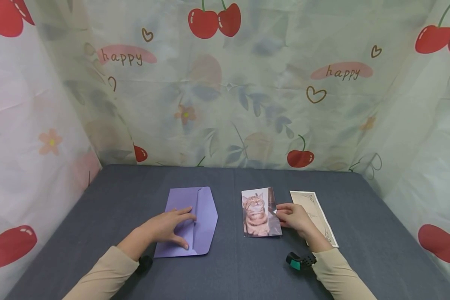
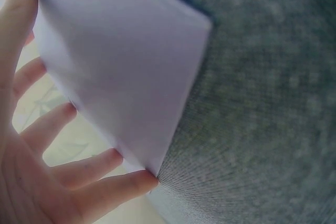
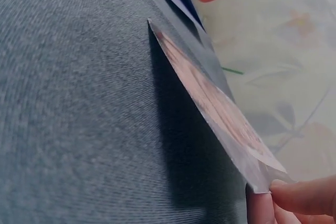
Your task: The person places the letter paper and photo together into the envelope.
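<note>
A purple envelope [image 1: 206,223] lies left of the middle with its flap opened out to the right. My left hand [image 1: 164,227] rests on it, fingers spread. In the left wrist view those fingertips [image 2: 111,157] touch the envelope's surface [image 2: 126,72]. Between thumb and fingers, my right hand [image 1: 295,217] pinches the right edge of a cat photo card [image 1: 256,214]. The right wrist view has this card [image 3: 215,114] raised at the pinched end, with a dark shadow beneath it. Under the right forearm lies a cream card [image 1: 308,201] with a dark ornamental border, partly covered.
A dark grey cloth [image 1: 232,275] covers the table. Cherry-printed curtains [image 1: 225,83] enclose the back and both sides. Each wrist wears a dark band, the right one [image 1: 300,261] with a green part.
</note>
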Demonstrator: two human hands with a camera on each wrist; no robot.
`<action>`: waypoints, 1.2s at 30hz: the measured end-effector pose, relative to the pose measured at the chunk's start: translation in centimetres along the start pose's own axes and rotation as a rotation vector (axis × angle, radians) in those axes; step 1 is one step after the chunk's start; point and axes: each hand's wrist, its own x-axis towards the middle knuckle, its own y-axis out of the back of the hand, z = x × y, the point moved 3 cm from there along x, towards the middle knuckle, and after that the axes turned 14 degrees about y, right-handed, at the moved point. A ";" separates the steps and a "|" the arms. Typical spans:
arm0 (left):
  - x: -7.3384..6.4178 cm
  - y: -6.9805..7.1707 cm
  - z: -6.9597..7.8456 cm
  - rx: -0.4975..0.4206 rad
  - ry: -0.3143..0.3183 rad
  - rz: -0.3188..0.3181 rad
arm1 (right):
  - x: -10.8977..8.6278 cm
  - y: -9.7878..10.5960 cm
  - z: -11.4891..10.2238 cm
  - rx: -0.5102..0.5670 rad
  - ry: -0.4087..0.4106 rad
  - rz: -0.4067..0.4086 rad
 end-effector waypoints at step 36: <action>0.1 -0.1 -0.1 0.009 0.000 0.007 | 0.4 0.4 -2.7 0.021 0.021 0.021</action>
